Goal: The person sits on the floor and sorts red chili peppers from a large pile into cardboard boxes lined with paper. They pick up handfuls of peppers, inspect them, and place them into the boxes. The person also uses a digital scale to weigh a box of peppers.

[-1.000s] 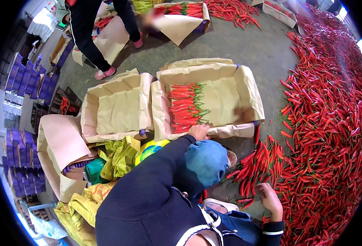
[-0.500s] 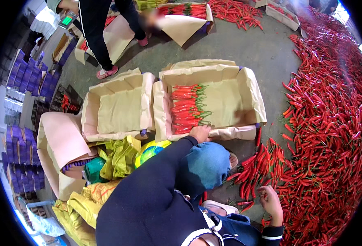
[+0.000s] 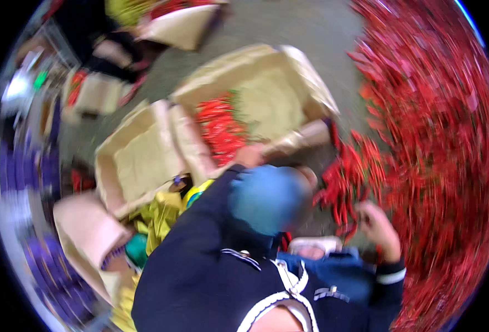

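Note:
My left hand (image 3: 250, 156) rests at the near rim of a paper-lined box (image 3: 317, 135), beside a row of red chilies (image 3: 219, 127) with green stems. The chilies lie side by side along the box's left part, and bare paper shows on its right. Motion smears the left fingers, so their grip cannot be read. My right hand (image 3: 379, 227) hovers with bent fingers by a small heap of red chilies (image 3: 341, 188) on the floor. Blur hides whether anything is between those fingers. My blue-covered knee (image 3: 266, 199) is between my two arms.
A second paper-lined box (image 3: 145, 160) stands left of the first. A huge chili pile (image 3: 438, 182) covers the right side. Yellow bags (image 3: 164, 218), folded brown paper (image 3: 89, 224) and purple crates (image 3: 62, 276) are at the left. Another person's dark-trousered leg (image 3: 81, 33) shows far left.
The whole view has swung and blurred, the boxes appearing tilted and further left. My right hand has risen slightly nearer the small chili heap. My left hand is still at the box rim.

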Demonstrator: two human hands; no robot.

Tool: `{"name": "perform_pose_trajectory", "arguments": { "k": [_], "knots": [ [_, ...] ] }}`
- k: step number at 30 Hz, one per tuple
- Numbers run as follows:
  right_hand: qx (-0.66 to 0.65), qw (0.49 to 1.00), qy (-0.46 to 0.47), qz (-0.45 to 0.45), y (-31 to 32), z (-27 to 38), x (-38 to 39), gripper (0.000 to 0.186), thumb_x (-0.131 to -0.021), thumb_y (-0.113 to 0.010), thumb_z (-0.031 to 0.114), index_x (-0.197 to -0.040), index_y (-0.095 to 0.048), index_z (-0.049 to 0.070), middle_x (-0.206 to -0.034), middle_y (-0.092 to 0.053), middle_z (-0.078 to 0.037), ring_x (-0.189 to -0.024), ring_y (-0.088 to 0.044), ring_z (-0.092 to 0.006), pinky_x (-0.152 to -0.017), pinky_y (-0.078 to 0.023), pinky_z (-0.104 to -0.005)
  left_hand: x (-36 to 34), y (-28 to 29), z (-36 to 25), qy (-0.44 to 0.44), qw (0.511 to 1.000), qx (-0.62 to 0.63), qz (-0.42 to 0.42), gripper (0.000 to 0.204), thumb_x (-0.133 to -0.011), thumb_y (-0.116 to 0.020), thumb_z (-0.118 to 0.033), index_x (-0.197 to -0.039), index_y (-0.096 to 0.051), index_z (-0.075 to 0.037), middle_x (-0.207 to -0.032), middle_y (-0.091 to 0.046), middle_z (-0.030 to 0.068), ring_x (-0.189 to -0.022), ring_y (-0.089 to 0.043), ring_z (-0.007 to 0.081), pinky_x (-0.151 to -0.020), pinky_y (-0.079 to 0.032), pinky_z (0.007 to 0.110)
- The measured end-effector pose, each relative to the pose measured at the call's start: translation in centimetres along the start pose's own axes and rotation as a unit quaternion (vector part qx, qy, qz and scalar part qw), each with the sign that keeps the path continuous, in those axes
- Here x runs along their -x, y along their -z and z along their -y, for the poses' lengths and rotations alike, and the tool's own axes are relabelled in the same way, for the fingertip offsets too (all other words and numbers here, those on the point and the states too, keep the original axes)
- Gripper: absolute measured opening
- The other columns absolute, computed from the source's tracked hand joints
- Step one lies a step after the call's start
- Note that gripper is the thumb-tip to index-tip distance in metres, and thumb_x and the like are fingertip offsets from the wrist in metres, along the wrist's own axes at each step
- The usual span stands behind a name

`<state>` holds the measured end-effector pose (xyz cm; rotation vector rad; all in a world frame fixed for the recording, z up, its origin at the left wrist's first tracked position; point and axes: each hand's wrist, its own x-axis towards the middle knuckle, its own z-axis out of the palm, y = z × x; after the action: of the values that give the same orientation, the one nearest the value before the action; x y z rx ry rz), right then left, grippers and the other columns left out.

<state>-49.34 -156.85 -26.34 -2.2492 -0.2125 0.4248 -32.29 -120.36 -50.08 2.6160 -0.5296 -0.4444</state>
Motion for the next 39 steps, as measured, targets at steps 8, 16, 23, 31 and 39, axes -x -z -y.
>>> {"name": "perform_pose_trajectory", "arguments": {
  "k": [8, 16, 23, 31, 39],
  "knots": [
    [0.031, 0.988, -0.126, 0.081, -0.4, -2.6, 4.0, 0.027, -0.071, -0.052, 0.003, -0.097, -0.052, 0.003, -0.086, -0.055, -0.015, -0.083, -0.054, -0.0332, -0.071, -0.044, -0.0399, -2.8, 0.8, -2.0, -0.049, 0.993, -0.082, 0.065, 0.033, -0.077, -0.057, -0.034, -0.104, -0.057, -0.014, -0.082, -0.062, 0.0156, -0.071, -0.06, 0.0357, -0.062, -0.047, 0.047],
    [0.016, 0.963, -0.174, 0.205, -7.8, -10.0, 5.9, 0.027, -0.076, -0.054, 0.022, -0.099, -0.056, 0.009, -0.088, -0.059, -0.014, -0.083, -0.059, -0.0324, -0.07, -0.047, -0.0441, -4.7, 1.6, -2.2, -0.008, 0.991, -0.127, 0.045, 0.04, -0.081, -0.056, -0.031, -0.111, -0.05, -0.006, -0.09, -0.059, 0.0197, -0.081, -0.057, 0.0378, -0.069, -0.045, 0.045],
    [0.247, 0.911, -0.196, -0.265, -5.7, -24.7, -11.1, 0.026, -0.08, -0.054, 0.019, -0.102, -0.05, 0.006, -0.09, -0.05, -0.016, -0.084, -0.054, -0.0317, -0.066, -0.048, -0.0412, -8.4, -0.9, -16.3, -0.385, 0.922, 0.036, -0.01, 0.033, -0.073, -0.059, 0.001, -0.106, -0.056, -0.004, -0.108, -0.054, 0.0159, -0.097, -0.054, 0.031, -0.082, -0.045, 0.038],
    [0.116, 0.897, -0.295, -0.308, -4.8, -28.1, -10.6, 0.036, -0.079, -0.057, 0.023, -0.11, -0.047, 0.007, -0.098, -0.053, -0.016, -0.088, -0.056, -0.0324, -0.068, -0.047, -0.0434, -20.8, -11.6, -20.4, -0.379, 0.9, -0.209, 0.052, 0.043, -0.065, -0.056, 0.004, -0.106, -0.05, -0.007, -0.107, -0.046, 0.0142, -0.096, -0.048, 0.0319, -0.08, -0.046, 0.035],
    [-0.081, 0.822, -0.329, -0.458, -11.4, -26.2, -0.9, 0.032, -0.085, -0.051, 0.016, -0.116, -0.054, 0.009, -0.082, -0.062, -0.008, -0.071, -0.056, -0.0108, -0.068, -0.045, -0.0259, -15.3, -11.1, -23.6, -0.375, 0.848, -0.071, 0.367, 0.021, -0.075, -0.06, -0.016, -0.094, -0.056, -0.008, -0.085, -0.055, 0.0111, -0.08, -0.056, 0.0306, -0.069, -0.047, 0.039]
  ]
}}
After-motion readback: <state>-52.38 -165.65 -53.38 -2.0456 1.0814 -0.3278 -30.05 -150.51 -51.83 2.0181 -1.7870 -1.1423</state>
